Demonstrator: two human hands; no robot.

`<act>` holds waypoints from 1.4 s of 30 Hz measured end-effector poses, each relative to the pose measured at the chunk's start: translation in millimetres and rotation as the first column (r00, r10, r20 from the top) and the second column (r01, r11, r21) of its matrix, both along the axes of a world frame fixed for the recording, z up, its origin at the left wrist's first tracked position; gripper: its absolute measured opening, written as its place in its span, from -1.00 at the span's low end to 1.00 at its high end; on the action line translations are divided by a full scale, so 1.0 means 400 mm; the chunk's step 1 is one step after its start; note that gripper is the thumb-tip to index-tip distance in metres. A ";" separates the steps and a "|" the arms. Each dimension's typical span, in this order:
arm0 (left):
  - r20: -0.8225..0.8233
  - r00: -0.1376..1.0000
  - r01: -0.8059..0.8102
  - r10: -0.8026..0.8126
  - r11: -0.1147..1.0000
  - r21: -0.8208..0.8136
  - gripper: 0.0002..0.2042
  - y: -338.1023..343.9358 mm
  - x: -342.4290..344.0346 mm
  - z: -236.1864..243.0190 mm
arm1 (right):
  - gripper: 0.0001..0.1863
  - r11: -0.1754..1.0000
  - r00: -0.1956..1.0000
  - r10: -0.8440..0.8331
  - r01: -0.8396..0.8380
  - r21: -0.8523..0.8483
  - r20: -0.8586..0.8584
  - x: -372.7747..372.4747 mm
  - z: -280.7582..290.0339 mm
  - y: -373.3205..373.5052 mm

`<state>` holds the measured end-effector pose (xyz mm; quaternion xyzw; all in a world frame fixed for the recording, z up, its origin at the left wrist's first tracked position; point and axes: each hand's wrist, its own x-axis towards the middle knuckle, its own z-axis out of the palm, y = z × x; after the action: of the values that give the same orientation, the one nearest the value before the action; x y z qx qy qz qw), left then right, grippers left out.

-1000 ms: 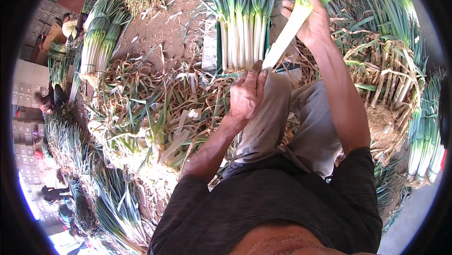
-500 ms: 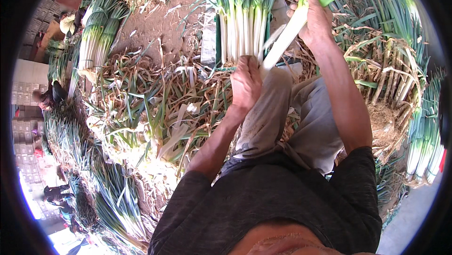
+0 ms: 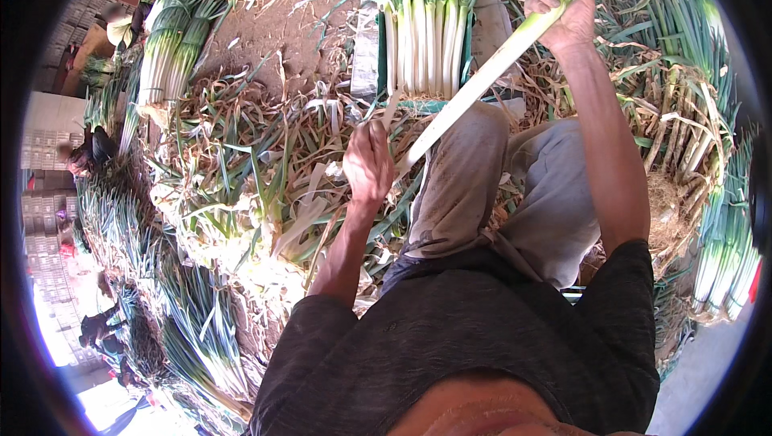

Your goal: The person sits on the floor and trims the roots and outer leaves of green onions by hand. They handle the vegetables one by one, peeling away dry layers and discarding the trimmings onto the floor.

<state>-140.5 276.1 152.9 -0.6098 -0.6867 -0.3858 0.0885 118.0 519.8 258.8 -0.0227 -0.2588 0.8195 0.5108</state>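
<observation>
My right hand grips a long leek near its green top, its white stem slanting down to the lower left across my knee. My left hand is closed beside the stem's lower end, pinching what looks like a pale strip of peel. Just beyond my knees stands a green crate holding upright white-stemmed leeks, with pale sacking or board at either side.
Dry leaves and peelings cover the ground around me. Leek bundles lie at upper left, lower left and far right; untrimmed leeks are piled on my right. Other people are along the far left.
My left hand has drawn down and left from the crate's front, pulling a strip from the stem. My right hand has shifted up and right with the leek, which now lies further from the crate.
</observation>
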 end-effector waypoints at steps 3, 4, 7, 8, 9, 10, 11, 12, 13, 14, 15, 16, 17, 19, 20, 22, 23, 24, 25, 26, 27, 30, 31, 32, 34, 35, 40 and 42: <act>-0.084 0.995 0.034 -0.053 0.977 -0.212 -0.72 -0.100 -0.018 -0.001 | -0.35 0.991 0.983 0.130 -0.126 0.036 -0.133 0.010 -0.003 0.010; -0.209 0.970 0.092 -0.123 0.984 -0.152 -0.70 -0.129 -0.062 -0.046 | -0.35 0.986 0.977 0.162 -0.154 0.066 -0.136 0.007 0.004 0.004; -0.309 0.951 -0.048 -0.015 0.979 -0.197 -0.67 -0.225 -0.158 -0.130 | -0.36 0.952 0.946 0.286 -0.263 0.155 -0.155 -0.022 0.027 -0.018; -0.305 0.952 -0.073 0.001 0.972 -0.224 -0.65 -0.257 -0.195 -0.173 | -0.35 0.928 0.933 0.337 -0.306 0.214 -0.128 -0.035 0.017 -0.008; -0.312 0.950 -0.074 -0.002 0.970 -0.230 -0.64 -0.257 -0.195 -0.165 | -0.35 0.931 0.939 0.327 -0.300 0.207 -0.110 -0.050 0.027 -0.025; -0.322 0.947 -0.079 -0.001 0.968 -0.236 -0.62 -0.256 -0.193 -0.156 | -0.34 0.933 0.943 0.320 -0.296 0.202 -0.096 -0.066 0.039 -0.040; -0.291 0.957 -0.067 -0.006 0.968 -0.240 -0.63 -0.259 -0.194 -0.159 | -0.33 0.921 0.929 0.354 -0.327 0.210 -0.105 -0.065 0.044 -0.038; -0.261 0.965 -0.053 -0.013 0.969 -0.243 -0.63 -0.261 -0.194 -0.166 | -0.32 0.907 0.917 0.382 -0.348 0.238 -0.115 -0.055 0.035 -0.022; -0.232 0.973 -0.040 -0.019 0.968 -0.246 -0.62 -0.266 -0.195 -0.178 | -0.32 0.891 0.903 0.411 -0.369 0.266 -0.125 -0.040 0.016 0.003; -0.276 0.961 -0.106 0.004 0.929 -0.355 -0.63 -0.292 -0.215 -0.212 | -0.32 0.873 0.888 0.441 -0.390 0.293 -0.133 -0.017 -0.001 0.025; -0.317 0.948 -0.186 0.033 0.865 -0.467 -0.62 -0.359 -0.247 -0.270 | -0.42 0.972 0.931 0.226 -0.196 0.130 -0.287 0.014 0.017 0.013; -0.359 0.932 -0.250 0.039 0.787 -0.564 -0.61 -0.409 -0.265 -0.299 | -0.41 0.979 0.959 0.174 -0.144 0.144 -0.223 0.038 0.040 -0.001; -0.343 0.933 -0.331 0.106 0.624 -0.708 -0.61 -0.444 -0.263 -0.284 | -0.41 0.989 0.966 0.125 -0.102 0.110 -0.227 0.058 0.036 0.008; -0.425 0.901 -0.423 0.089 0.401 -0.813 -0.68 -0.474 -0.308 -0.273 | -0.41 0.997 0.967 0.069 -0.062 0.036 -0.244 0.051 0.035 0.017; -0.335 0.936 -0.350 0.108 0.377 -0.858 -0.80 -0.475 -0.332 -0.270 | -0.41 0.999 0.966 0.043 -0.046 -0.002 -0.256 0.050 0.036 0.018; -0.361 0.930 -0.339 0.073 0.549 -0.764 -0.75 -0.395 -0.273 -0.220 | -0.41 0.999 0.970 0.023 -0.029 -0.020 -0.243 0.033 0.033 0.014; -0.218 0.965 -0.260 0.145 0.632 -0.730 -0.73 -0.321 -0.229 -0.176 | -0.41 1.000 0.977 0.022 -0.022 0.004 -0.213 0.029 0.036 0.009; -0.063 0.978 -0.188 0.199 0.713 -0.676 -0.71 -0.244 -0.182 -0.119 | -0.41 0.999 0.983 0.020 -0.014 0.030 -0.182 0.027 0.040 0.006; 0.007 0.999 -0.033 0.043 0.856 -0.516 -0.72 -0.188 -0.143 -0.065 | -0.42 0.999 0.989 0.005 0.002 0.045 -0.148 0.026 0.041 0.005; 0.033 0.992 0.127 -0.123 0.935 -0.331 -0.72 -0.146 -0.106 -0.010 | -0.42 0.998 0.992 -0.063 0.062 -0.008 -0.111 0.015 0.044 0.000; 0.233 0.962 0.191 -0.140 0.958 -0.214 -0.69 -0.097 -0.047 0.029 | -0.42 0.990 0.989 -0.135 0.132 -0.047 -0.064 0.003 0.053 -0.011; 0.116 0.950 0.301 -0.291 0.951 -0.077 -0.51 -0.011 0.106 0.101 | -0.39 0.995 0.995 -0.098 0.098 -0.023 -0.014 -0.011 0.057 -0.031; 0.124 0.937 0.339 -0.326 0.936 -0.099 -0.49 0.017 0.139 0.100 | -0.34 0.997 0.996 0.054 -0.050 0.057 -0.065 0.006 0.049 -0.023; 0.132 0.923 0.376 -0.361 0.919 -0.120 -0.46 0.036 0.162 0.102 | -0.29 0.971 0.973 0.209 -0.193 0.143 -0.101 0.015 0.038 -0.013; 0.281 0.890 0.411 -0.358 0.898 -0.158 -0.52 0.046 0.184 0.131 | -0.40 0.965 0.969 0.191 -0.156 0.213 -0.155 -0.009 0.038 -0.021; 0.302 0.884 0.418 -0.357 0.893 -0.168 -0.54 0.053 0.188 0.131 | -0.43 0.997 0.994 0.016 -0.008 0.078 -0.111 -0.013 0.042 -0.026; 0.343 0.857 0.408 -0.385 0.913 0.005 -0.70 0.083 0.222 0.125 | -0.43 0.980 0.986 -0.169 0.168 -0.106 -0.005 0.008 0.050 -0.030; 0.442 0.841 0.412 -0.312 0.899 -0.150 -0.67 0.090 0.215 0.115 | -0.42 0.986 0.990 -0.139 0.140 -0.094 0.017 0.010 0.053 -0.032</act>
<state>-54.7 312.3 198.8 -0.6413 -0.6024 -0.4286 -0.2056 122.0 507.2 280.0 -0.0694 -0.2198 0.7930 0.5640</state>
